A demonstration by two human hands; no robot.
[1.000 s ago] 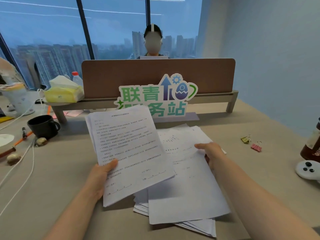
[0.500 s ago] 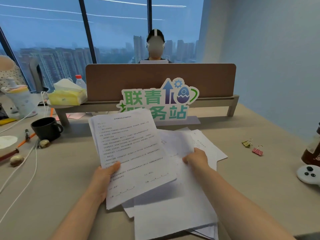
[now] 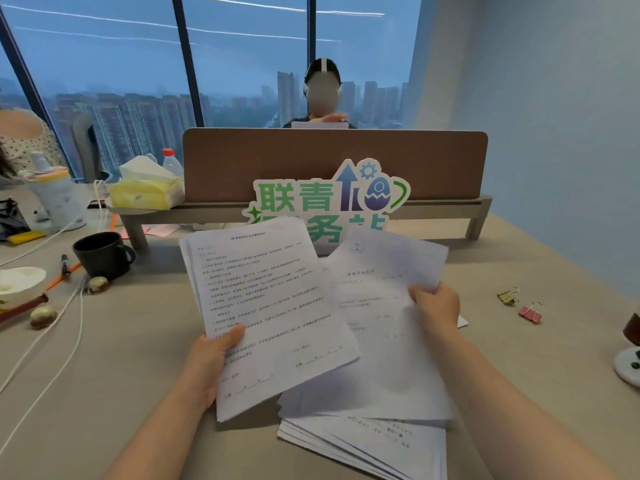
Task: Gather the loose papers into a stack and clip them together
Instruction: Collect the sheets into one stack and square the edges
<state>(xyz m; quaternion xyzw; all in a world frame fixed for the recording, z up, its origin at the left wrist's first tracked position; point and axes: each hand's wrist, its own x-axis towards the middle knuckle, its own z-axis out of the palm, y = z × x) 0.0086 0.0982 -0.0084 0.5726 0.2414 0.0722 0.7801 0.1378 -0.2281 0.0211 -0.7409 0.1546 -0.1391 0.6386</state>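
My left hand grips a stack of printed white sheets by its lower left edge and holds it tilted above the desk. My right hand holds a second bunch of loose sheets lifted off the desk, its lower part blurred. More loose papers lie fanned out on the desk below both hands. Two binder clips lie to the right: a green-gold one and a pink one.
A black mug, stones, a white cable and a bowl sit at the left. A brown divider with a green sign stands behind. A person sits beyond it. A white object is at the right edge.
My right hand took hold of sheets that lay on the desk and lifted them up toward the stack in my left hand. The left hand's stack stayed roughly where it was.
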